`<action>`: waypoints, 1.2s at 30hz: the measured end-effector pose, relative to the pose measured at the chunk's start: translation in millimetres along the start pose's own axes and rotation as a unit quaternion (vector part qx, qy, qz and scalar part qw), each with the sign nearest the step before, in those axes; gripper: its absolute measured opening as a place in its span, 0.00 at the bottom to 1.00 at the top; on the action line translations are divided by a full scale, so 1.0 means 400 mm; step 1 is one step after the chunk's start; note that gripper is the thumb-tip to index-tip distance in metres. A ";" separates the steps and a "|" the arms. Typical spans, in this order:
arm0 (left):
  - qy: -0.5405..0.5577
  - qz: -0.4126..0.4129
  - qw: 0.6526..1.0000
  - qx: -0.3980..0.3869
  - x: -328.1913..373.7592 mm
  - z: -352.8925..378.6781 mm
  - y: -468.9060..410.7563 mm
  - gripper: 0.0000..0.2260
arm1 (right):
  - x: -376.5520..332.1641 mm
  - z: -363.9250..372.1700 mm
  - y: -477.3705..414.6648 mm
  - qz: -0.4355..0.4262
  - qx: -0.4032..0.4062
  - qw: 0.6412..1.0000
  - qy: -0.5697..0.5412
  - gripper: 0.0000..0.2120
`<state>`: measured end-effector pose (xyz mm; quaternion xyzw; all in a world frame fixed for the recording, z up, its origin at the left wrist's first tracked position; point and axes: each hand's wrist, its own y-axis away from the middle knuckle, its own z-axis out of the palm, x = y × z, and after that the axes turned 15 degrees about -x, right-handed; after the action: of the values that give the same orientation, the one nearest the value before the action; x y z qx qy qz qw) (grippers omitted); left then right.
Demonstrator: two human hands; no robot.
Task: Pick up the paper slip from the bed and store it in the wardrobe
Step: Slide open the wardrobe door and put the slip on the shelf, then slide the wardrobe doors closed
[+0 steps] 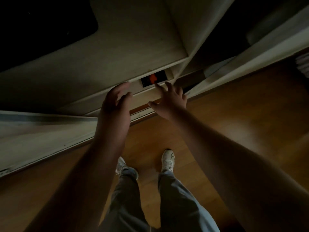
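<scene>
Your hands reach toward the paper slip lying on the low wardrobe shelf.

The dark paper slip, marked with an orange patch, lies flat on the pale shelf of the wardrobe. Your right hand has its grip wide, fingers spread, one fingertip at the slip's near edge. Your left hand hovers just left, loosely open, holding nothing. Your white sneakers stand on the wooden floor.
</scene>
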<state>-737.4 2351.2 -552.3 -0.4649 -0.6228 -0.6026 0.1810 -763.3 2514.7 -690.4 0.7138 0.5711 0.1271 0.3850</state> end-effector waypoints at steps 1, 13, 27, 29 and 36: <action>-0.001 0.005 1.000 -0.004 0.023 0.000 0.025 0.16 | 0.005 -0.016 0.047 -0.009 0.003 0.999 -0.047 0.39; 0.018 0.078 0.996 -0.035 0.319 0.111 0.325 0.15 | 0.075 -0.332 0.659 -0.073 0.068 0.786 -0.610 0.20; 0.021 0.238 0.966 -0.100 0.646 0.301 0.521 0.13 | 0.216 -0.631 1.078 -0.138 0.217 0.737 -0.626 0.25; 0.022 0.245 0.962 -0.119 0.672 0.320 0.525 0.11 | 0.226 -0.652 1.110 -0.141 0.234 0.731 -0.625 0.25; 0.015 0.299 0.944 -0.138 0.792 0.354 0.474 0.24 | 0.238 -0.707 1.178 -0.163 0.284 0.722 -0.609 0.24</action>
<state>-698.1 2565.8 -222.5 -0.6411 -0.3638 -0.6075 0.2961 -571.0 2691.9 -197.8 0.6092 0.3302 -0.5677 0.4444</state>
